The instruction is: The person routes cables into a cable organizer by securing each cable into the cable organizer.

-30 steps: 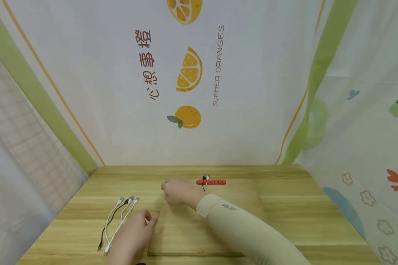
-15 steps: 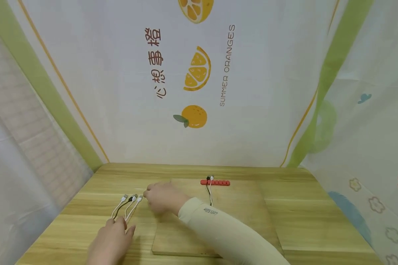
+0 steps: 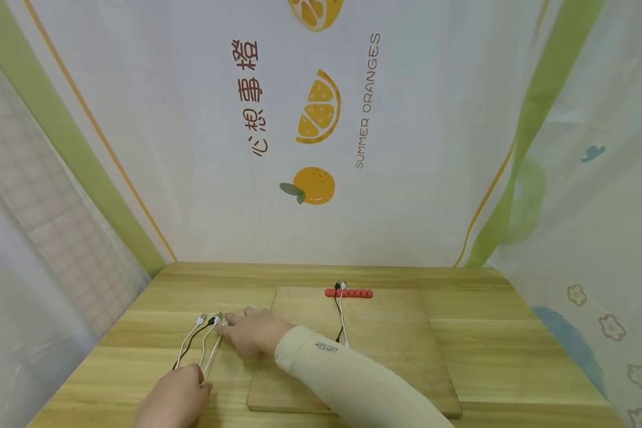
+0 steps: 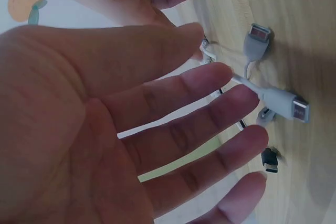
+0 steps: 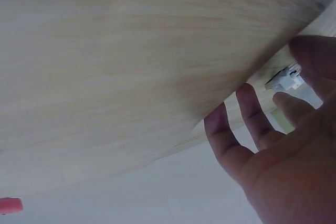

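Observation:
In the head view my left hand (image 3: 172,397) lies over the lower part of several short USB cables (image 3: 205,351), white and black. In the left wrist view its fingers are spread and nearly straight, close to white connectors (image 4: 278,103) and a black connector (image 4: 270,158). My right hand (image 3: 254,334) reaches across to the upper plugs, its fingertips at the rightmost white plug (image 3: 224,323). In the right wrist view a white USB plug (image 5: 286,78) shows in the gap between thumb and index finger; whether they touch it is unclear.
A wooden board (image 3: 390,356) lies right of the cables on the wood-grain table (image 3: 513,345). At its far edge sits a red cable holder (image 3: 359,293), with a black cable (image 3: 337,306) and a white cable (image 3: 342,315) in its left slots. A printed curtain (image 3: 406,208) hangs behind.
My right hand has moved left, from over the board to the cable plugs. The left hand has shifted left and lower, onto the cables' near part. The head view has turned slightly.

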